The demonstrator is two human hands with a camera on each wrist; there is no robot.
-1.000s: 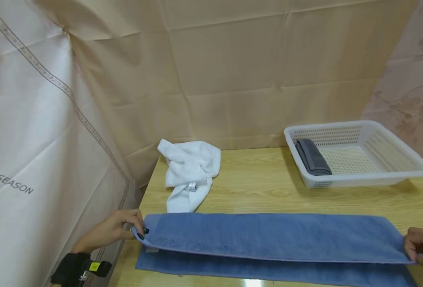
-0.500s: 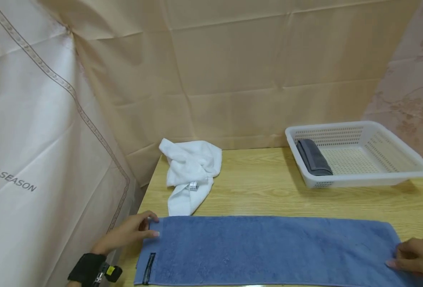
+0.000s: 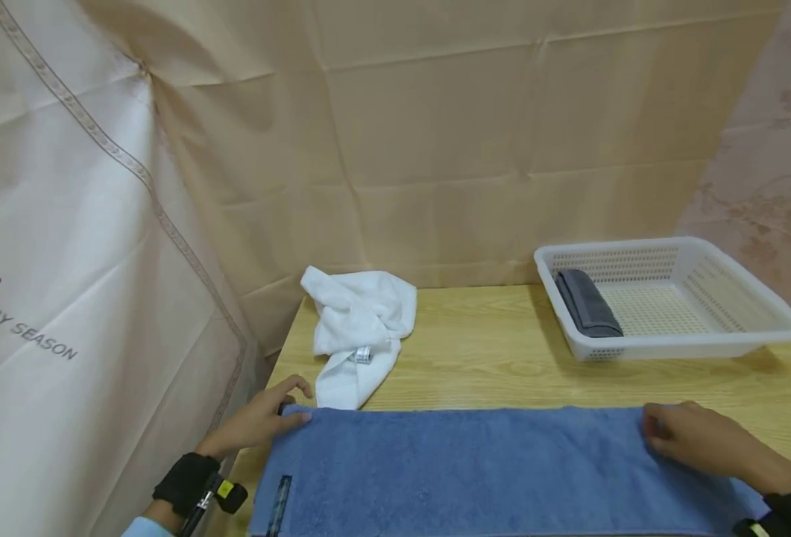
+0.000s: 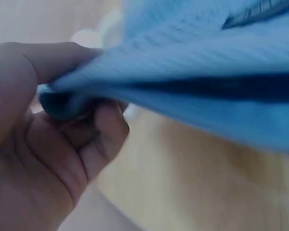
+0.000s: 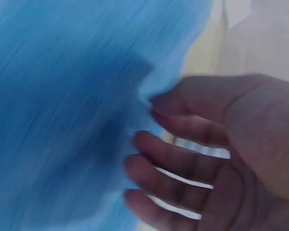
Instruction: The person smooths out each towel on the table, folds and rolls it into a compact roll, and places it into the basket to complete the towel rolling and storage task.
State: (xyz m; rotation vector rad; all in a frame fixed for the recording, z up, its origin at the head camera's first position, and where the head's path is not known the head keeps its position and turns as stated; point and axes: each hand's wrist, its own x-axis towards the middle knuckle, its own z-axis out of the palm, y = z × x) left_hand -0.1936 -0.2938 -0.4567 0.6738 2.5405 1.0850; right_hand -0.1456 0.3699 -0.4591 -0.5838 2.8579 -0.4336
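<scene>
A blue towel (image 3: 476,470), folded into a long strip, lies along the front of the table. My left hand (image 3: 261,421) grips its far left corner. The left wrist view shows the thumb over the layered edge of the towel (image 4: 192,62) and curled fingers below it. At the far edge, right of the middle, my right hand (image 3: 697,440) pinches the cloth between thumb and index finger. In the right wrist view the other fingers (image 5: 168,159) are spread and bent beside the towel. A dark band (image 3: 279,503) marks the towel's left end.
Behind the towel's left part lies a crumpled white towel (image 3: 361,313) with a tag. A white perforated basket (image 3: 690,347) stands at the back right, holding a rolled dark grey towel (image 3: 586,304). Draped cloth (image 3: 449,149) hangs behind the wooden table (image 3: 482,350).
The lifted near flap of the blue towel has come down flat. My right hand has moved from the right end leftward to the far edge; my left hand has shifted to the far left corner.
</scene>
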